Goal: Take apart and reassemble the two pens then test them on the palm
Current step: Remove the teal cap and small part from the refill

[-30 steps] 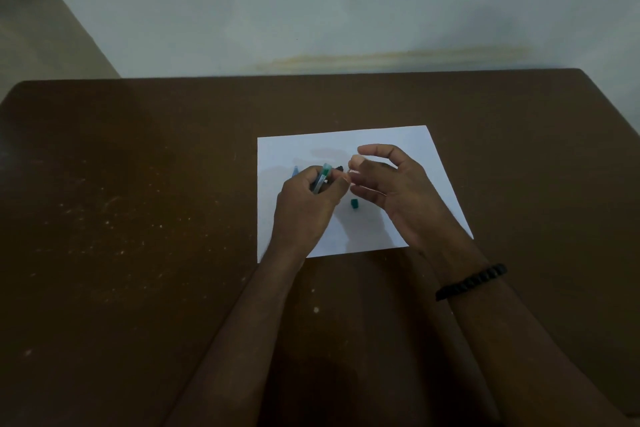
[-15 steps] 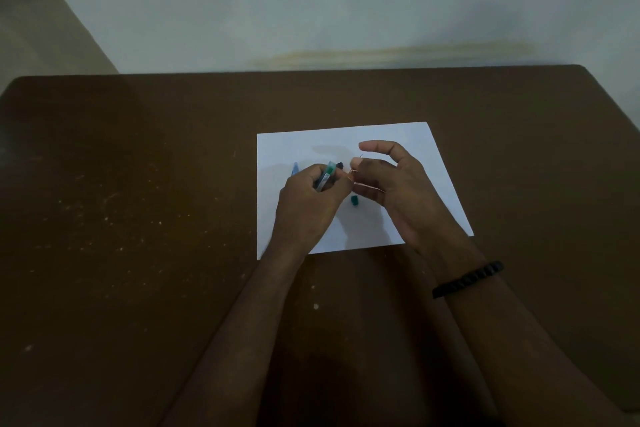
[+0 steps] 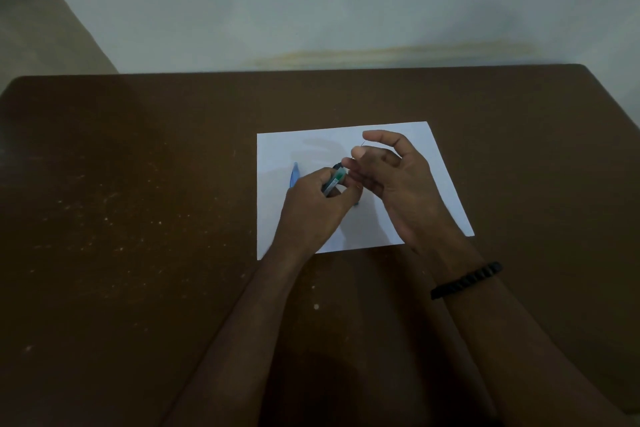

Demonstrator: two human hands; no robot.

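Since the earlier frame the right hand has closed in on the left hand, and the small green piece that lay on the paper is now mostly hidden. We note the left fingers curled round the green pen barrel. Right thumb and fingers pinch a thin refill at the barrel's far end, above the paper. The blue pen lies on the paper, left of the hands. The table is brown.

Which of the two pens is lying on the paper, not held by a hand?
The blue pen, lying on the white paper sheet beside the left hand. The green-tipped clear pen is gripped in that hand.
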